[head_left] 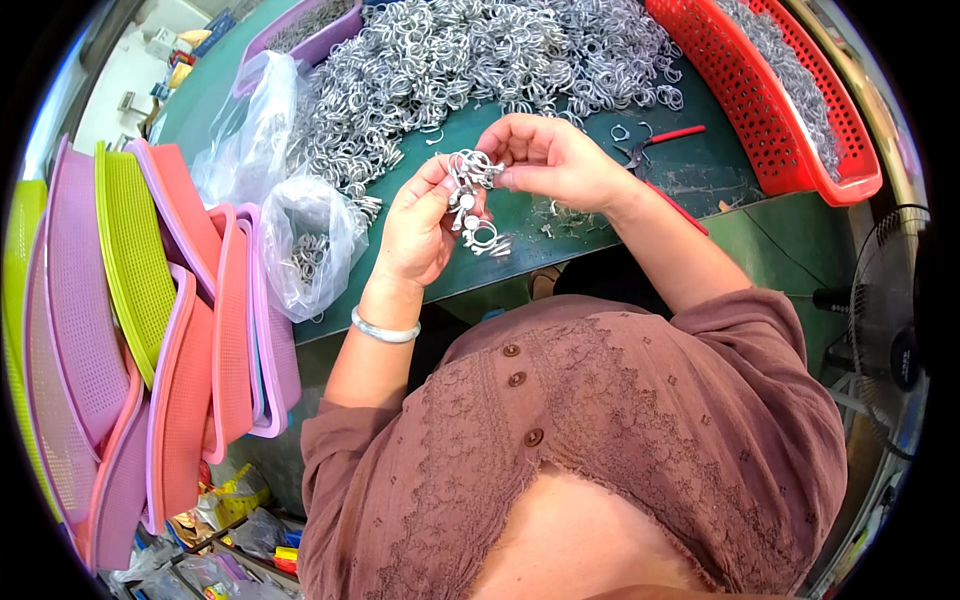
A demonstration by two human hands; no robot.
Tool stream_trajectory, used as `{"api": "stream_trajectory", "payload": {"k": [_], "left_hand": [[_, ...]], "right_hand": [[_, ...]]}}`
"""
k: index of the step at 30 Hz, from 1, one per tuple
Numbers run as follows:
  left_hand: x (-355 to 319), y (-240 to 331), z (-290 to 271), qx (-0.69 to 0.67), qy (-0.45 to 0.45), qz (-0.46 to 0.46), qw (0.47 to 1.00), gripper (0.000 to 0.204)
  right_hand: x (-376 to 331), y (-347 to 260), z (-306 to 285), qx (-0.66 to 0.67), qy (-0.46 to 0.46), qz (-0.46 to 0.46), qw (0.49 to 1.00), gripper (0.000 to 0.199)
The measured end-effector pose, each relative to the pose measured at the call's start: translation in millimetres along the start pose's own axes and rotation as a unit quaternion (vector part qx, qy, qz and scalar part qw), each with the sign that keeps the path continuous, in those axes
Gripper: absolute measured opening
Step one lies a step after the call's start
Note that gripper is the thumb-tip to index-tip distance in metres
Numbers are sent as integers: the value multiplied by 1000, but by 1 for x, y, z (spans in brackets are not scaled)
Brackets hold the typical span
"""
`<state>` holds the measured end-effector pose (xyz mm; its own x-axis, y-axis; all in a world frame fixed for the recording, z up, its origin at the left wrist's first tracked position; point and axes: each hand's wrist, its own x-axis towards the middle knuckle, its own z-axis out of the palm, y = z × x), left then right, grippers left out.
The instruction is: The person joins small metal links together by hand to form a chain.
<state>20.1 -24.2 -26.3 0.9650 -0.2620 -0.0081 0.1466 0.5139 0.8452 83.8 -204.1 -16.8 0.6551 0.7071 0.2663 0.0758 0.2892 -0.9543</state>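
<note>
Metal ring cluster (pixel 478 172): between both hands, dangling below the fingertips
Left hand (pixel 418 225): curled closed, pinching the cluster
Right hand (pixel 560 165): half-curled, thumb against the cluster's right edge; cannot tell whether it grips
Ring heap (pixel 480 60): beyond both hands, on the worktop (pixel 527 225)

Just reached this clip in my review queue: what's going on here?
A person's left hand holds a cluster of grey ring-shaped pieces; the right hand is at its edge. A large heap of similar pieces lies beyond on the green table. A red-handled tool and red basket sit to the right.
</note>
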Motion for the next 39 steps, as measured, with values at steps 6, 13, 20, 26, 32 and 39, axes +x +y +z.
{"api": "stream_trajectory", "payload": {"k": [6,13,20,26,32,39], "left_hand": [[-1,-2,0,-43,7,-5,999,22],[-1,-3,3,-37,-1,-1,999,17],[-1,-4,3,-29,15,-14,999,16],[-2,-5,5,16,31,-1,999,16],[-1,-5,8,72,55,14,996,14],[-1,-1,18,107,59,-1,993,11]], "right_hand": [[-2,6,0,16,64,-11,998,16],[1,3,3,-1,46,-63,997,13],[0,-5,1,-2,32,-49,998,12],[1,-20,3,-149,38,-60,986,15],[0,-19,0,-170,33,7,985,14],[-1,-20,-6,-121,3,64,991,24]]}}
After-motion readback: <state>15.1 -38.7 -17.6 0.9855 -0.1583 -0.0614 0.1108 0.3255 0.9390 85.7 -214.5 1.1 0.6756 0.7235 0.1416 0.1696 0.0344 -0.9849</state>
